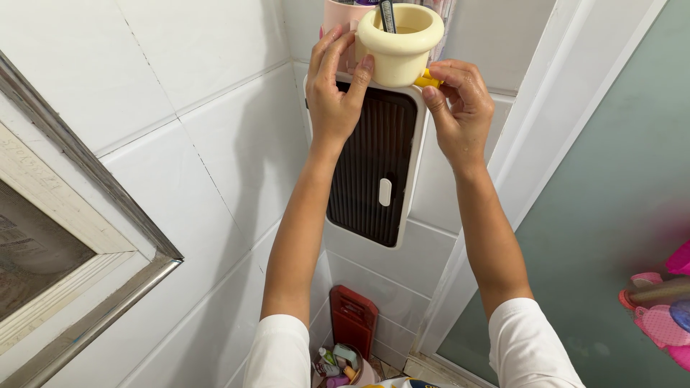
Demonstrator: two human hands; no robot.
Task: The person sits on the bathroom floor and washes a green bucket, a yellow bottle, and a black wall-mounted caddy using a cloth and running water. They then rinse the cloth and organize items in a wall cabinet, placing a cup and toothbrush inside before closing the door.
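A pale yellow cup (397, 44) with a wide rim stands on top of a white wall-mounted box with a dark ribbed door (374, 165). A toothbrush stands upright inside the cup. My left hand (334, 93) is pressed against the cup's left side, thumb on its wall. My right hand (460, 104) pinches a small yellow handle (428, 80) that sticks out of the cup's right side. A pink cup (336, 18) stands just behind the yellow one.
White tiled walls meet in a corner behind the box. A mirror with a metal frame (108, 237) hangs at the left. A frosted glass door (611, 201) is at the right, with pink hangers (665, 309) at its edge. A red holder (352, 316) and small bottles sit below.
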